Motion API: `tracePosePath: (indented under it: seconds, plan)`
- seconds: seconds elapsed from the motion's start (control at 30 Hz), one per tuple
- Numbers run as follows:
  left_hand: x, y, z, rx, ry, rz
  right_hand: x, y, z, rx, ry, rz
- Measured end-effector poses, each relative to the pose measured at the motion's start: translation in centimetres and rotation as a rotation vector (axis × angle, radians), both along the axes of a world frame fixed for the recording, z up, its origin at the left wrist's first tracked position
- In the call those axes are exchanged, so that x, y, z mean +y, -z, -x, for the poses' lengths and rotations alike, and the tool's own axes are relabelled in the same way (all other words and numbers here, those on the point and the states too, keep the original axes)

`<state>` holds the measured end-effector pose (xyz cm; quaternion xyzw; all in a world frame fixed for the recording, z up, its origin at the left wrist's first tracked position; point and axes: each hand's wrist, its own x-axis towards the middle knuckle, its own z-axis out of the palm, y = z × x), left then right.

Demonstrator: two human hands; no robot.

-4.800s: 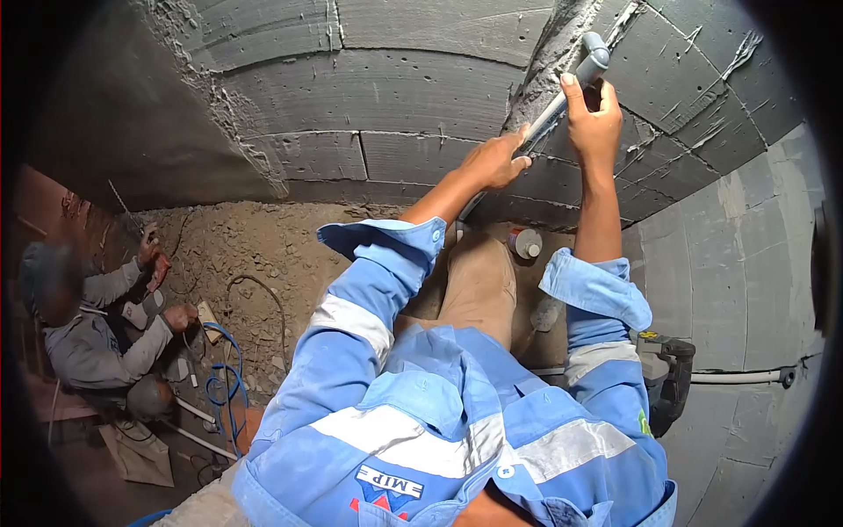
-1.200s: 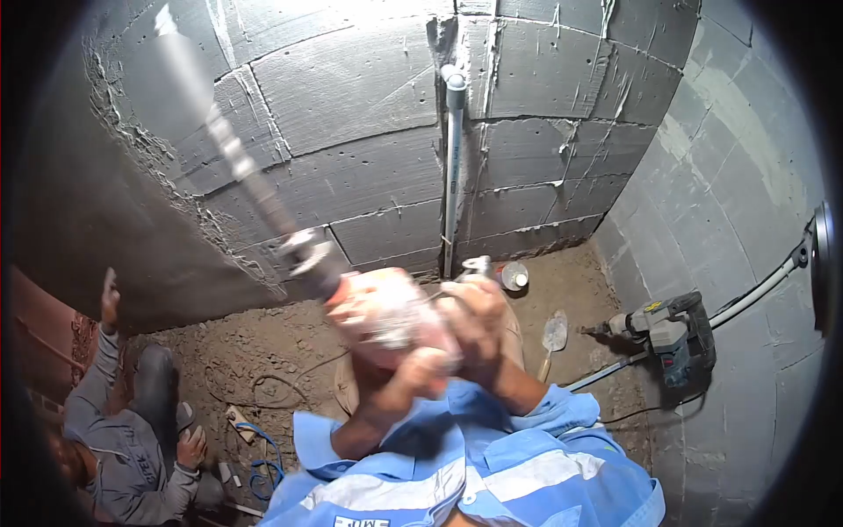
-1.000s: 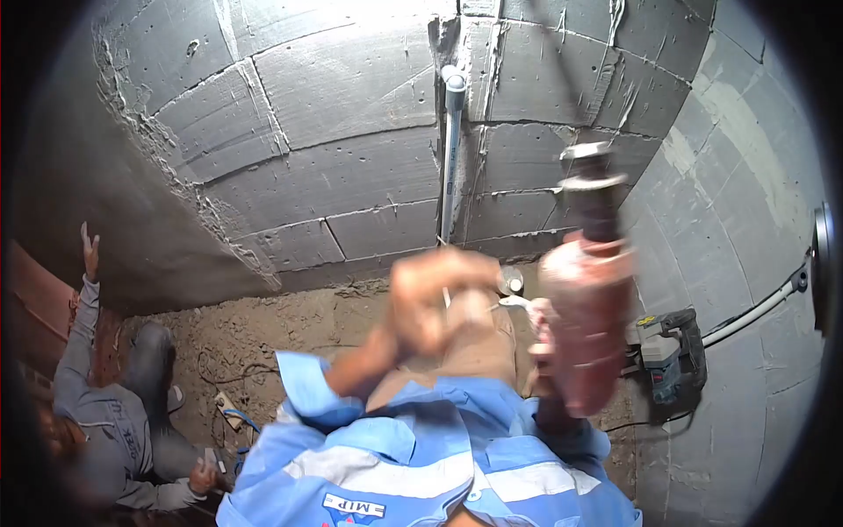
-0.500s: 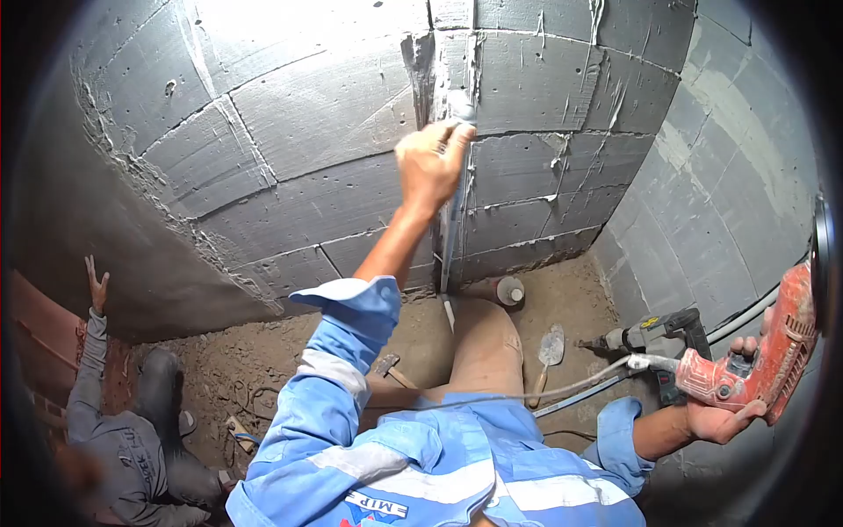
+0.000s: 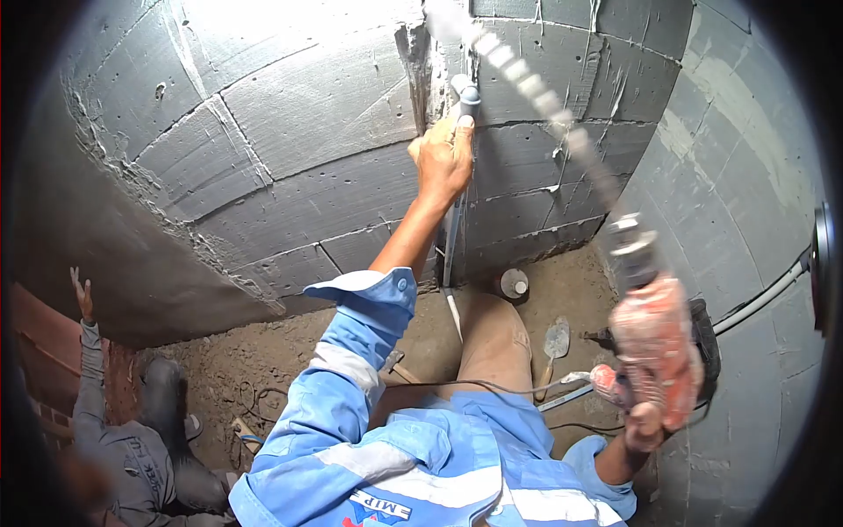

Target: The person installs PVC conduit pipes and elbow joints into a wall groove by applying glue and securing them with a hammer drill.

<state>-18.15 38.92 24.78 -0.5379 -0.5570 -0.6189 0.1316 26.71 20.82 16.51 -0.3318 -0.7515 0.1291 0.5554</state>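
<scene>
My left hand is wrapped round a grey pipe just under its elbow fitting, at a vertical groove in the block wall. In my right hand is a red power tool, gripped by its handle and blurred by motion. Its long, pale, ridged bit slants up and left across the wall, its far end near the top of the groove. A cable runs from the tool's handle leftwards across my lap.
A co-worker in grey sits at the lower left, one hand raised. On the dirt floor are a white bottle, a trowel, a hammer and a dark drill. A conduit runs along the right wall.
The red tool has swung left and turned, so its bit now points at the wall. My left hand has shifted slightly, and the elbow fitting above it shows more clearly.
</scene>
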Motion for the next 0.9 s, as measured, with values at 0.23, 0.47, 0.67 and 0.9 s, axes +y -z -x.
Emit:
tracePosePath:
  seconds: [0.23,0.47,0.67,0.9]
  plan:
    - [-0.2,1.0,0.2,-0.832,0.809,0.104,-4.6,-6.6,10.2,0.189,-0.073,0.327]
    - [-2.2,0.0,-3.0,-0.805,1.038,0.141,-4.1,-3.9,11.2,0.135,-0.076,0.252]
    - [-1.6,0.6,-3.1,-0.800,0.935,0.165,-4.1,-1.9,8.9,0.032,-0.072,0.419]
    - [-2.0,0.8,-3.1,-0.783,0.921,0.182,-4.9,1.9,4.4,-0.095,-0.059,0.678]
